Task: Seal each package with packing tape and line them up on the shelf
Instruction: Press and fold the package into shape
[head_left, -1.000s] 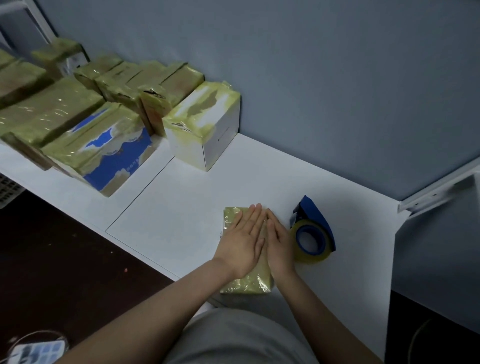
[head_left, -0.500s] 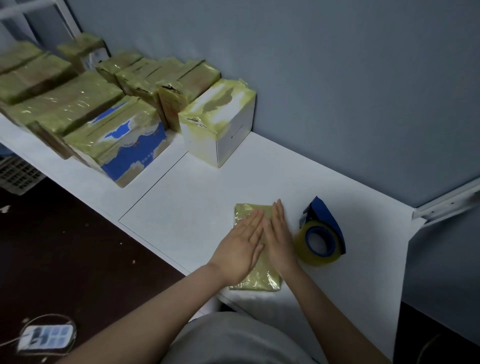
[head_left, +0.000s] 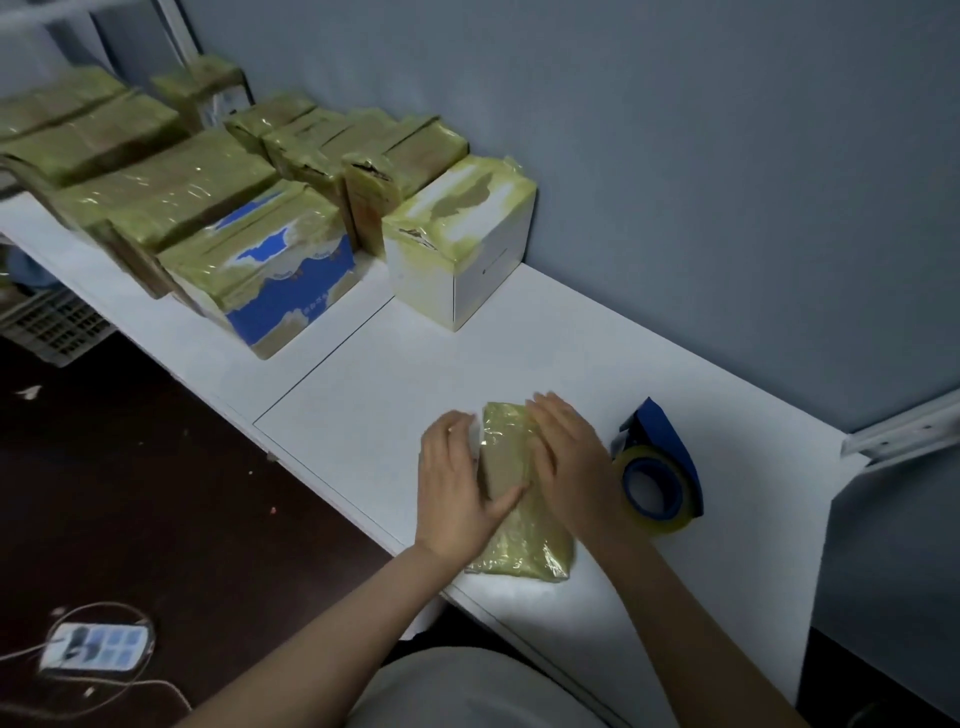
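Package (head_left: 524, 545) wrapped in yellowish tape lies at the table's (head_left: 415, 374) front edge, toward the right end. Left hand (head_left: 457, 483) grips its left side, thumb laid across the top; right hand (head_left: 571, 457) presses flat on its right side, fingers straight. Tape dispenser (head_left: 657, 480) stands just right of it. Sealed packages (head_left: 218, 208) crowd the far left corner.

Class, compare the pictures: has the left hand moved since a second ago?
Yes. The left hand has slid leftward, away from the tape dispenser, off the top of the package to its left edge.
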